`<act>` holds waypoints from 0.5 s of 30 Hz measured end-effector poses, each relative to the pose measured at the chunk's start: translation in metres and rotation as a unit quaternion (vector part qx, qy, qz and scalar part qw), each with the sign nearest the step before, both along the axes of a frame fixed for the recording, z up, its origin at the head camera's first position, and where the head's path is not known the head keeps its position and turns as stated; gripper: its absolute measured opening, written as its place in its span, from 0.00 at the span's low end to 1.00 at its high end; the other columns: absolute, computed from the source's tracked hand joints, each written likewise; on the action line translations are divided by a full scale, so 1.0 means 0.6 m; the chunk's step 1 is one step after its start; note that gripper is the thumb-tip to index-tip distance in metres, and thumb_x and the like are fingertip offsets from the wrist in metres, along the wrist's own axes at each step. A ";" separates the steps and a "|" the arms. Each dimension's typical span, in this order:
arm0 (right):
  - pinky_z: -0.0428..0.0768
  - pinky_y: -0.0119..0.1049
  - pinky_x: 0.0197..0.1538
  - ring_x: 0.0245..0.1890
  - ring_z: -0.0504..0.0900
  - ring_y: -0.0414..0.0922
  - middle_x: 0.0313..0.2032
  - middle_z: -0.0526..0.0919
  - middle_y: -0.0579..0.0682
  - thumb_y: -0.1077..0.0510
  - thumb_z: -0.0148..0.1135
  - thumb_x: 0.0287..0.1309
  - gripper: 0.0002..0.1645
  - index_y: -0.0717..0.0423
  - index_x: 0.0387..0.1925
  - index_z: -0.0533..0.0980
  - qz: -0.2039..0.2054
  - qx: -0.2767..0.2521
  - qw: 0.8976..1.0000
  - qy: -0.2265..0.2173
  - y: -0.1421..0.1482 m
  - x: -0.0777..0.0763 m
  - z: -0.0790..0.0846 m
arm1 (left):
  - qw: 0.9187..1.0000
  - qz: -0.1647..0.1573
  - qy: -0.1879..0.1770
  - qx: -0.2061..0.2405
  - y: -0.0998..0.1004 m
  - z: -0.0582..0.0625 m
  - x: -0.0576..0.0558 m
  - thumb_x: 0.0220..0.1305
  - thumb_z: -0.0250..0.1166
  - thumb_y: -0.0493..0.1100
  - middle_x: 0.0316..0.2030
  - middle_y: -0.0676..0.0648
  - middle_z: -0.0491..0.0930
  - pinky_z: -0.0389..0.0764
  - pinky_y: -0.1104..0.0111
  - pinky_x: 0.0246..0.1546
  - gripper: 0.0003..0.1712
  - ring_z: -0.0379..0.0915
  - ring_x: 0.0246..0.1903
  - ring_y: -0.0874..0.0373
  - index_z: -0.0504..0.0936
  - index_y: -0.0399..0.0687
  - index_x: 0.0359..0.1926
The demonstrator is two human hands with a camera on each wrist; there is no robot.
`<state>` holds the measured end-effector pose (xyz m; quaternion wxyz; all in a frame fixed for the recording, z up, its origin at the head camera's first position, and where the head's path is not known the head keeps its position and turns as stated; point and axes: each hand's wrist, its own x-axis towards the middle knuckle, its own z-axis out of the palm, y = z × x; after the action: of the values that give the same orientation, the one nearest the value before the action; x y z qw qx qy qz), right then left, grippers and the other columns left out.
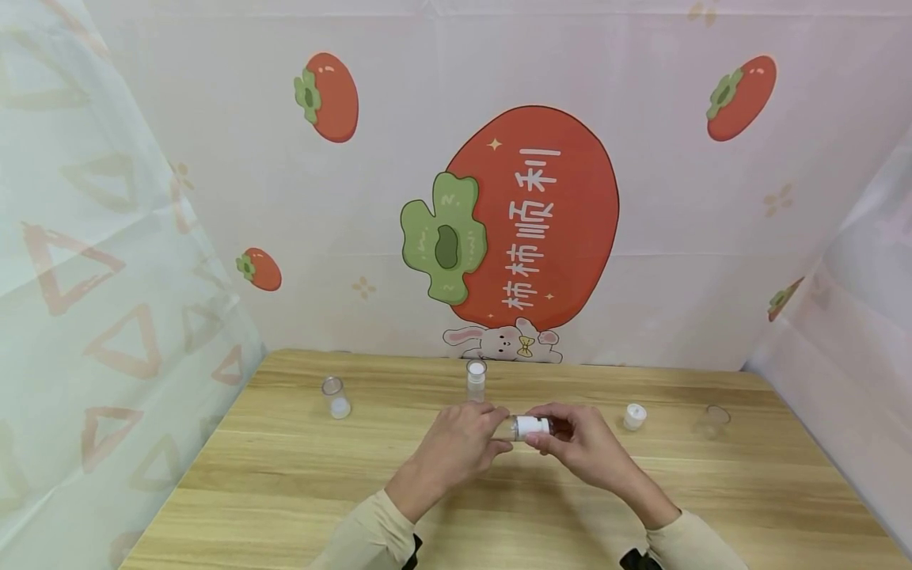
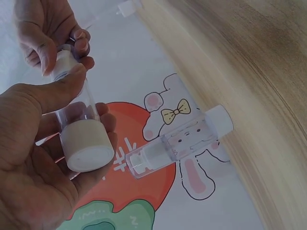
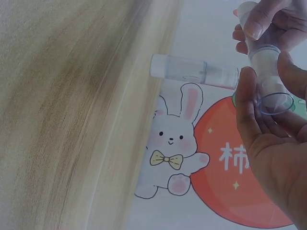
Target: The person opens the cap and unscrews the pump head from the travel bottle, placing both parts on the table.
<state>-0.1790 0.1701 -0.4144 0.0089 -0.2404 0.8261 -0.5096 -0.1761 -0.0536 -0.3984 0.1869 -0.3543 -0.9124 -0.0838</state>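
Both hands hold one small clear pump bottle (image 1: 530, 427) lying sideways between them above the table. My left hand (image 1: 459, 439) has its thumb and fingers curled round the clear body, near the white base (image 2: 88, 148). Round the other end, my right hand (image 1: 587, 447) grips the white pump collar and its clear cap (image 3: 276, 103). A second pump bottle (image 1: 476, 381), with a white pump under a clear cap, stands upright just beyond the left hand. Fingers partly cover the held bottle in the head view.
On the left of the wooden table (image 1: 285, 475) stands an uncapped clear bottle body (image 1: 335, 397) with white inside its bottom. Right of the hands are a white pump top (image 1: 634, 416) and a clear cap (image 1: 714, 421). A printed cloth (image 1: 663, 237) hangs behind the table.
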 end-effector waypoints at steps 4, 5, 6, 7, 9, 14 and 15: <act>0.83 0.33 0.29 0.28 0.84 0.40 0.33 0.86 0.48 0.57 0.73 0.60 0.13 0.60 0.44 0.83 -0.011 0.000 1.000 0.010 -0.002 0.003 -0.001 | 1.000 0.001 -0.003 -0.003 0.000 0.001 0.000 0.62 0.74 0.55 0.38 0.52 0.86 0.83 0.66 0.32 0.20 0.82 0.33 0.58 0.86 0.48 0.48; 0.83 0.33 0.29 0.28 0.84 0.39 0.33 0.86 0.48 0.57 0.73 0.60 0.13 0.60 0.44 0.84 -0.012 0.000 1.000 0.013 -0.002 0.003 -0.002 | 1.000 -0.001 -0.005 -0.002 0.000 0.001 0.000 0.61 0.74 0.55 0.38 0.51 0.86 0.83 0.66 0.31 0.20 0.82 0.33 0.58 0.86 0.48 0.48; 0.83 0.33 0.29 0.27 0.84 0.38 0.33 0.86 0.48 0.57 0.73 0.60 0.13 0.60 0.44 0.84 -0.012 0.001 1.000 0.015 -0.002 0.003 -0.002 | 1.000 -0.003 -0.007 0.000 0.000 0.002 0.000 0.61 0.74 0.54 0.38 0.52 0.86 0.83 0.66 0.31 0.20 0.82 0.33 0.58 0.86 0.48 0.48; 0.83 0.33 0.29 0.27 0.84 0.38 0.33 0.86 0.48 0.57 0.73 0.60 0.13 0.60 0.44 0.84 -0.009 0.001 1.000 0.016 -0.001 0.003 -0.002 | 1.000 -0.005 -0.010 0.002 -0.001 0.002 -0.001 0.61 0.74 0.54 0.38 0.52 0.86 0.83 0.66 0.30 0.19 0.82 0.32 0.58 0.86 0.48 0.47; 0.83 0.33 0.29 0.28 0.83 0.38 0.34 0.86 0.49 0.58 0.72 0.61 0.13 0.61 0.44 0.84 -0.003 -0.001 1.000 0.018 -0.001 0.002 -0.002 | 1.000 -0.009 -0.013 0.004 -0.001 0.002 -0.002 0.61 0.74 0.53 0.39 0.52 0.87 0.83 0.66 0.30 0.19 0.83 0.33 0.58 0.86 0.48 0.47; 0.83 0.33 0.28 0.28 0.83 0.38 0.35 0.86 0.50 0.60 0.72 0.61 0.13 0.62 0.45 0.83 0.012 -0.001 1.000 0.020 0.002 -0.001 -0.003 | 1.000 -0.021 -0.018 0.005 -0.001 0.003 -0.005 0.61 0.75 0.51 0.42 0.52 0.87 0.84 0.64 0.35 0.19 0.84 0.37 0.57 0.85 0.48 0.48; 0.83 0.33 0.28 0.28 0.83 0.38 0.35 0.86 0.49 0.60 0.72 0.61 0.12 0.62 0.45 0.83 0.014 0.000 1.000 0.020 0.002 -0.002 -0.003 | 1.000 -0.023 -0.017 0.004 -0.002 0.003 -0.005 0.60 0.75 0.51 0.42 0.52 0.87 0.85 0.64 0.36 0.19 0.84 0.38 0.57 0.85 0.48 0.49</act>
<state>-0.1799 0.1716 -0.4163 -0.0005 -0.2623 0.8226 -0.5046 -0.1790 -0.0546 -0.3964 0.1704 -0.3731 -0.9067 -0.0981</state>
